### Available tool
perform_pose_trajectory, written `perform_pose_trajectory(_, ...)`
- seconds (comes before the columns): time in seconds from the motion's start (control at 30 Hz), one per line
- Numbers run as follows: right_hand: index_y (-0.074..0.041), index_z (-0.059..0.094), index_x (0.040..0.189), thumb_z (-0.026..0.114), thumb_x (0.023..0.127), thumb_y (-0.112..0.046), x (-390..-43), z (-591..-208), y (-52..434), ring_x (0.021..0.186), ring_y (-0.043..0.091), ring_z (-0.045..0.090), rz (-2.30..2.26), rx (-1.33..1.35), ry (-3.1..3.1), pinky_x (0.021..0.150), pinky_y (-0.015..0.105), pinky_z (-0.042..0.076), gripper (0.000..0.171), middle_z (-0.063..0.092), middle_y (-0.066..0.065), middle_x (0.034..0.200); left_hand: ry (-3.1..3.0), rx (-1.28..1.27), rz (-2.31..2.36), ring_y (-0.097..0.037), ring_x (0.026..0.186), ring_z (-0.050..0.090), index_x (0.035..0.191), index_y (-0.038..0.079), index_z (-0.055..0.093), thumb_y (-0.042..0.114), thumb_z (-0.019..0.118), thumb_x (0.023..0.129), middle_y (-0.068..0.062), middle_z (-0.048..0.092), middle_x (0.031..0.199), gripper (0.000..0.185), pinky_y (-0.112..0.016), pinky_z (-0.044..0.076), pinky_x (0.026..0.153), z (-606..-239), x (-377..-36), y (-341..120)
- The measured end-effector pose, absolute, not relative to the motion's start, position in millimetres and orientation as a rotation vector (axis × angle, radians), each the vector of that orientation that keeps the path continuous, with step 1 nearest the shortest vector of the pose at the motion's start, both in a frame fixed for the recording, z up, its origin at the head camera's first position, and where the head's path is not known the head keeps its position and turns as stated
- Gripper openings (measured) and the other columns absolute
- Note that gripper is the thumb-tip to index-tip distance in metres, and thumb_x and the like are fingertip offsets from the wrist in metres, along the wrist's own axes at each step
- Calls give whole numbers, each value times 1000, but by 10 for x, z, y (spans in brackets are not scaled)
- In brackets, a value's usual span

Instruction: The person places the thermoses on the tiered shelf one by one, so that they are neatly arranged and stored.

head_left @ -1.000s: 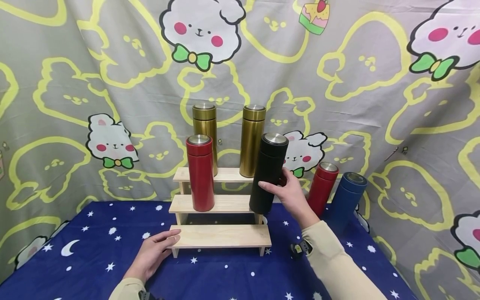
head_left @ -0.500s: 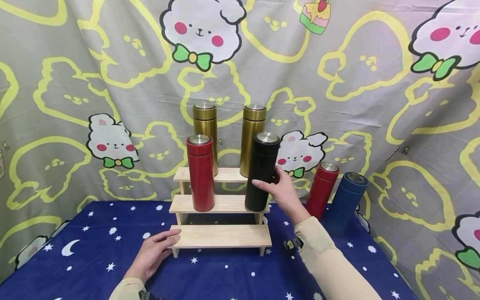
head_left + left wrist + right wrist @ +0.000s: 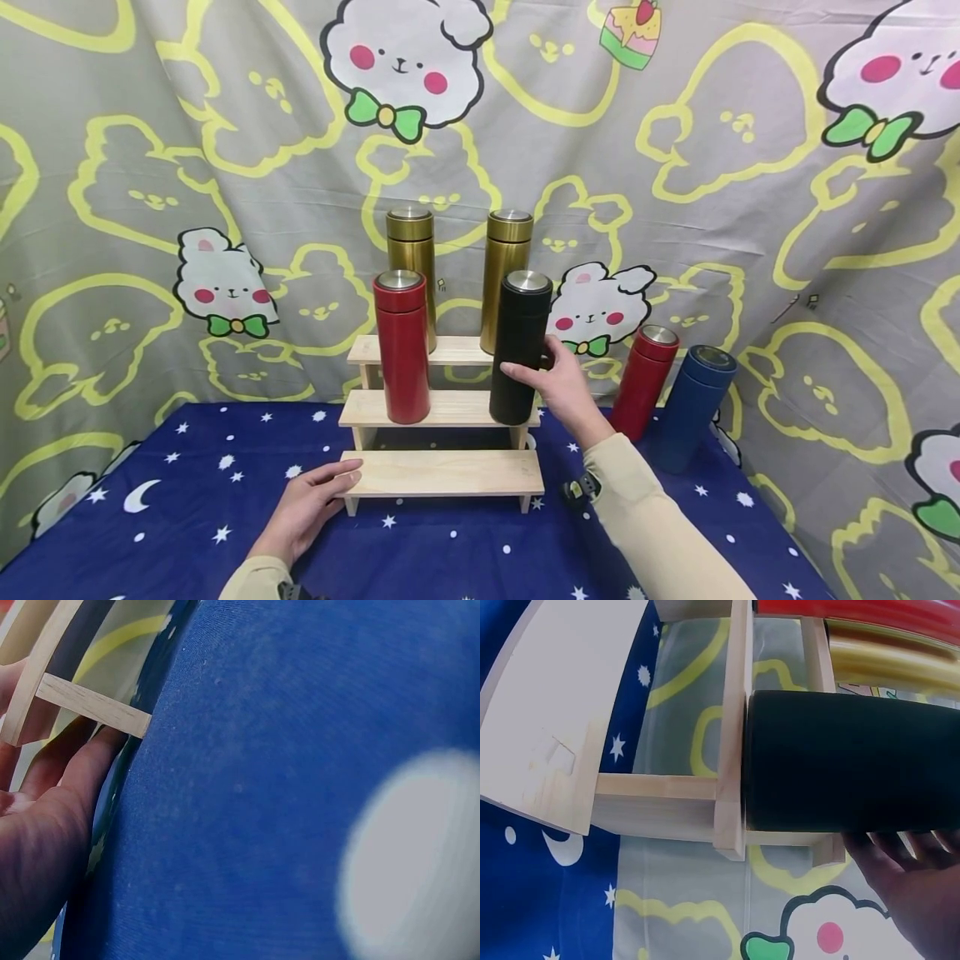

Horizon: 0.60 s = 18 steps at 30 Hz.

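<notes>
Head view, stepped rack: one wooden three-tier stand is set on the star-printed blue cloth, in front of the cartoon backdrop.
Flasks, count: six are seen in all; two gold, two red, one black, one blue.
Top tier: the two gold flasks are stood upright side by side.
Middle tier: one red flask is stood at the left, and the black flask at the right end, upright with its base on the board.
Off the rack: the second red flask and the blue flask are leaned against the backdrop, to the right of the stand.
Key relation: the black flask is placed just left of the right hand, with its long axis vertical; in the right wrist view its base is seen seated against the middle board.
Right hand: the fingers and thumb are wrapped round the black flask's lower body, so it is gripped.
Left hand: the left hand is laid flat, fingers straight, with fingertips touching the left end of the lowest board; nothing is held.
Nearer hand: the black flask is reached by the right hand; the left hand is kept well apart from it.
</notes>
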State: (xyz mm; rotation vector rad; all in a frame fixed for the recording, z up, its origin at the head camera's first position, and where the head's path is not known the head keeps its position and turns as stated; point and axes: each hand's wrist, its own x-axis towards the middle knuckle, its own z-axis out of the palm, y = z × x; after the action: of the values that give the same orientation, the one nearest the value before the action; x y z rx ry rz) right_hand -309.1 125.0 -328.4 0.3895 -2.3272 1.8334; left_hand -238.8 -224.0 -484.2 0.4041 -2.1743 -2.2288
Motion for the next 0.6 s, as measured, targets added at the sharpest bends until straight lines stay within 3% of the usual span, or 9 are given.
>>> perform_pose_trajectory(0.37,-1,42,140,75,88,-17,-2912,-3174,1213,121,35,50,1846,432,-2340,102,54,41,63,52,20,133,-2162,393,-2234,-17,102,60,119,0,70,19,78,86,-19,52,137,38,-35,52,89,-4862,-2390,-2250)
perform_pose_trajectory(0.6,-9,41,143,78,86,-26,-3202,-3509,1388,123,28,44,1871,468,-2278,104,51,38,70,49,12,134,-2152,395,-2236,-17,103,60,119,-1,70,19,78,86,-19,52,136,39,-36,52,90,-4855,-2395,-2245)
